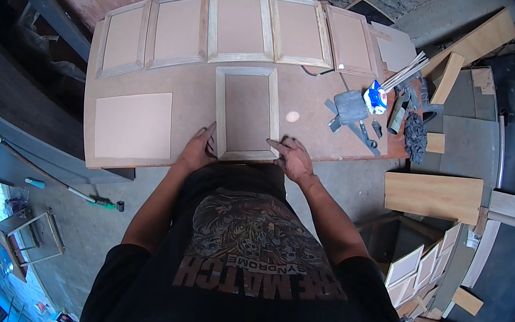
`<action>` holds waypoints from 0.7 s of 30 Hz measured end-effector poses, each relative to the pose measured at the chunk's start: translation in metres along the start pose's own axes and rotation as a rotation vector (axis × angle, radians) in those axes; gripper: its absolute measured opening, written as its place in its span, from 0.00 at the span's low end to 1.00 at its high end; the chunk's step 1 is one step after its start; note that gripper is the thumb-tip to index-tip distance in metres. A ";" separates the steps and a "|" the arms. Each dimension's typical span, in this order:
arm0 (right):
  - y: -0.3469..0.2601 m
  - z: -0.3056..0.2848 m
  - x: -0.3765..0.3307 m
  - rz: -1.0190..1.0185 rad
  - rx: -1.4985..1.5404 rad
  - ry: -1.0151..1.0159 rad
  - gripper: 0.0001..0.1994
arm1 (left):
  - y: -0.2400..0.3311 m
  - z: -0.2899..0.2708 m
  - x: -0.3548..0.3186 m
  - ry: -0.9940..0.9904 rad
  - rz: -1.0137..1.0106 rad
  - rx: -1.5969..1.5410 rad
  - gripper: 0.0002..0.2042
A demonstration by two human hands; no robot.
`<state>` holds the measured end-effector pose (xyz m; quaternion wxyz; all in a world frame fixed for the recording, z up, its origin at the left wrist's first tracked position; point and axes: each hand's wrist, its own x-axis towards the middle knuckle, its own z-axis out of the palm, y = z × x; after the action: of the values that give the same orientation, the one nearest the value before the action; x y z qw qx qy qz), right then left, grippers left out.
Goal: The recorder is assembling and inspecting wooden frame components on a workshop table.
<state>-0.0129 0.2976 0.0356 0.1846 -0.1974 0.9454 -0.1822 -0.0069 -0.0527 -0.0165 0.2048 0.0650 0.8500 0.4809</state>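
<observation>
Fingers of the left hand (198, 147) lie slightly apart along the frame's (275, 111) lower left edge, how firmly one can't tell; across at the lower right corner, the right hand (296, 159) closes on the rail, index finger reaching over it. Flat between them sits the frame, right at the table's (194, 95) near edge. Around it, from the left: a panel (133, 124), five more frames (271, 30) lined up behind, a disc (292, 117), a grey block (349, 106), a blue-and-white pack (376, 97).
</observation>
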 end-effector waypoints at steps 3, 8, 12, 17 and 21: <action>0.001 0.001 0.001 -0.003 -0.002 -0.002 0.36 | 0.000 0.000 0.000 0.002 0.007 -0.001 0.57; 0.005 0.004 0.003 -0.006 -0.013 -0.028 0.35 | 0.002 -0.001 0.000 -0.004 0.002 -0.003 0.57; 0.005 0.001 0.005 -0.013 -0.026 -0.038 0.34 | 0.002 0.000 0.000 0.002 0.007 -0.003 0.58; 0.004 0.000 0.006 -0.005 0.004 -0.052 0.34 | 0.000 0.000 0.000 0.010 0.017 -0.010 0.57; 0.004 -0.001 0.005 -0.028 0.013 -0.025 0.34 | -0.002 0.001 0.001 0.014 0.021 0.001 0.56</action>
<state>-0.0187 0.2991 0.0333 0.1951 -0.2119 0.9390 -0.1883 -0.0071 -0.0528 -0.0184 0.1937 0.0707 0.8510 0.4830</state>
